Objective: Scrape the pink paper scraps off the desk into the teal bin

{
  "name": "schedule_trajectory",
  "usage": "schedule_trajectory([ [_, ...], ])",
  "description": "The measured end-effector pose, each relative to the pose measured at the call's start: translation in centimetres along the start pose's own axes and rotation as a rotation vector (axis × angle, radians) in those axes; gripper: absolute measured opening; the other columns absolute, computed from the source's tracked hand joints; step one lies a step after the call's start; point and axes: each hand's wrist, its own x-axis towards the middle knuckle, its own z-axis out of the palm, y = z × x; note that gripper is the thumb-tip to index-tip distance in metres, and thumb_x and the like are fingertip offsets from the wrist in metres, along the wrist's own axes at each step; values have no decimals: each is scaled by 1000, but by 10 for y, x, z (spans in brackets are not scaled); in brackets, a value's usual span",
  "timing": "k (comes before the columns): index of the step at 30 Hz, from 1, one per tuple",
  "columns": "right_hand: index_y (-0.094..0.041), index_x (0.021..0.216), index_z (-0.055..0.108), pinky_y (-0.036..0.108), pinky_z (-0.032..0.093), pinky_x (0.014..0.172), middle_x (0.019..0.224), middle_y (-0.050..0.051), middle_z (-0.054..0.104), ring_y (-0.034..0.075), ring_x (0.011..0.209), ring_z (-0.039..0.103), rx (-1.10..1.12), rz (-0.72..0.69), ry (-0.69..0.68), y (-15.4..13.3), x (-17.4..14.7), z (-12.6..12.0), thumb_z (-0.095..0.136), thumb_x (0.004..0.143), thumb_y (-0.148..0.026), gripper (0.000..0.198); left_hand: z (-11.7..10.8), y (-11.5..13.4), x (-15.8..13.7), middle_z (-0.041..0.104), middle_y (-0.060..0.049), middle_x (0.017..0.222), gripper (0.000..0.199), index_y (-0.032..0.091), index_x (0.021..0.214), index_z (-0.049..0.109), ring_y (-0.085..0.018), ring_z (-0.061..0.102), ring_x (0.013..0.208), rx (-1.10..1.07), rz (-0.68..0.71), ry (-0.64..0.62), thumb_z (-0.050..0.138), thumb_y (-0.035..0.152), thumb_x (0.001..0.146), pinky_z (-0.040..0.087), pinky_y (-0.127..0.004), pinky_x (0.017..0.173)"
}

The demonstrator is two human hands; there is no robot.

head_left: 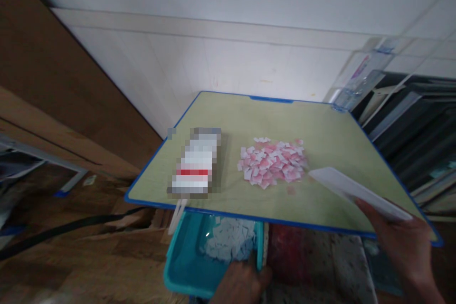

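My right hand (399, 242) grips a long, flat white piece (356, 190), perhaps card or plastic, tilted over the right side of the folding table (228, 114). Its far end is beside a heap of small pink and white paper pieces (272, 164). Below the table's front edge, my left hand (244, 282) is closed on the near right rim of a teal basin (188, 280). Small white pieces (231, 240) lie in that basin. My left fingers are dark and partly hidden.
A phone-like object (195, 164), blurred out, lies on the table's left with a white cable (177, 216) hanging off the front. A clear plastic bottle (363, 76) stands at the back right corner. Dark boards (416, 114) lean at right; a brown wooden panel (71, 76) rises at left.
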Motion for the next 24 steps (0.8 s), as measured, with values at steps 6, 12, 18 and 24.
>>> schedule_trajectory([
  [6,-20,73,72,26,54,50,65,-1,74,23,60,69,1,-68,-74,7,9,0,66,67,-45,27,-7,1,-1,65,-13,92,23,18,100,61,-27,64,76,26,-16,-49,61,10,79,53,-37,62],
  [12,-21,78,73,26,55,54,71,1,75,22,61,69,29,-158,-136,-6,12,1,64,72,-43,24,-8,2,-3,63,-14,98,27,18,102,59,-26,63,77,16,-14,-38,59,5,78,53,-35,63],
  [18,-26,75,74,30,57,61,76,0,76,23,65,70,58,-227,-241,-9,18,-6,64,71,-43,19,-9,2,-3,64,-14,94,26,18,103,59,-28,63,75,5,-15,-50,59,8,79,53,-37,61],
  [24,-26,79,74,32,57,64,80,1,76,24,70,71,87,-300,-353,-7,23,-8,65,71,-42,20,-8,2,-2,64,-16,97,28,17,106,59,-29,64,79,17,-14,-63,60,7,80,53,-39,63],
])
